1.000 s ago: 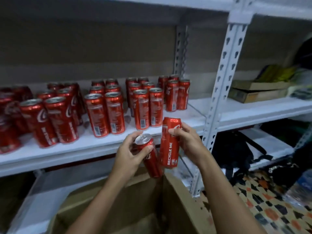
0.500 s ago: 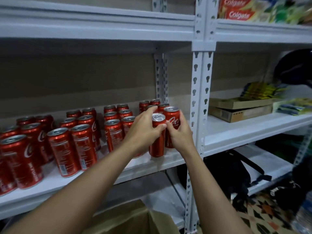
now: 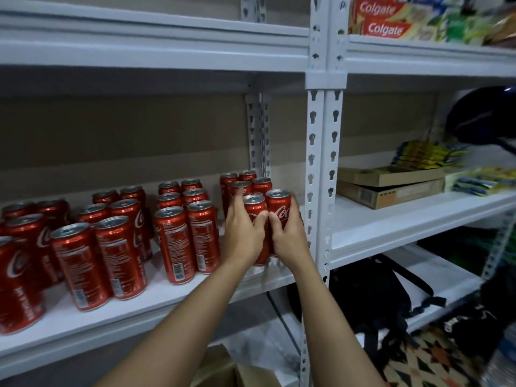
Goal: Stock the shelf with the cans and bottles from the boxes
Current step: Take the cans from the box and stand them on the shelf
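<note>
Starting nearest the camera, a cardboard box (image 3: 223, 370) shows only its top flap at 6 o'clock, below the forearms, so whatever stock remains lies down and behind the hands. Both arms reach up toward 12 o'clock onto the shelf (image 3: 173, 297). The left hand (image 3: 243, 233) has its grip curled round the left can (image 3: 255, 216), thumb on the near face and fingers reaching round the far side. The right hand (image 3: 289, 236) wraps the right can (image 3: 279, 210) the same way, thumb pressed on the lettering. Both cans stand upright, long axis vertical, touching each other, their bases hidden by the hands; they appear to sit on the shelf board near its front edge. Each can sits directly ahead of its own hand, at 12 o'clock from the wrist.

Just behind them, further at 12 o'clock, stand two more pairs of the column (image 3: 251, 182), so the coming move looks like a straight release or a short push backward. The upright post (image 3: 325, 177) stands just beside the right can at 3 o'clock, leaving little room sideways. The other cans (image 3: 178, 233) stand at 9 o'clock.
</note>
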